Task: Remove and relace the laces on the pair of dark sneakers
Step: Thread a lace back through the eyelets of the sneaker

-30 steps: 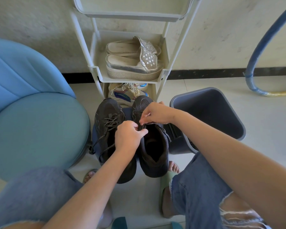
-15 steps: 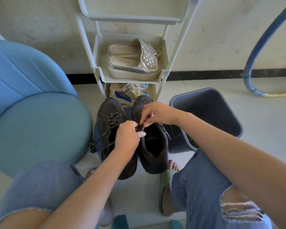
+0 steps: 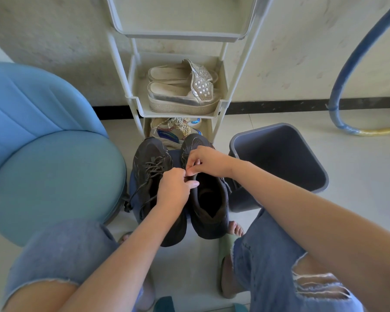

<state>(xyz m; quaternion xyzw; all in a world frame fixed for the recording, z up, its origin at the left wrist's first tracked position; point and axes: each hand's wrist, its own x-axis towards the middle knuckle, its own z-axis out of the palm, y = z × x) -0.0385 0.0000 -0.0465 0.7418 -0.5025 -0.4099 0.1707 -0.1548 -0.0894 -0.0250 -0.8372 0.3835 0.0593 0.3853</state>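
Dark sneakers (image 3: 152, 176): two, side by side, toes toward the rack (image 3: 232, 86), between the person's knees, on something blue I couldn't identify. Left sneaker (image 3: 149, 154) had a speckled cord lace (image 3: 154, 167) criss-crossed, ends trailing loose down its side. Right sneaker (image 3: 209, 206): soft matte upper, mouth gaping.

Two hands, both at the front edge of that mouth. Left hand (image 3: 173, 188): fingers curled, thumb out, pinching the upper from the near side. Right hand (image 3: 206, 159): fingertips pinched on the same spot from the far side, touching the left. Couldn't tell if a lace was in either pinch.

One pale plastic rack, holding one pair of glittery platform sandals (image 3: 182, 95). One grey bin (image 3: 279, 158) to the right, one blue padded chair (image 3: 54, 172) to the left.
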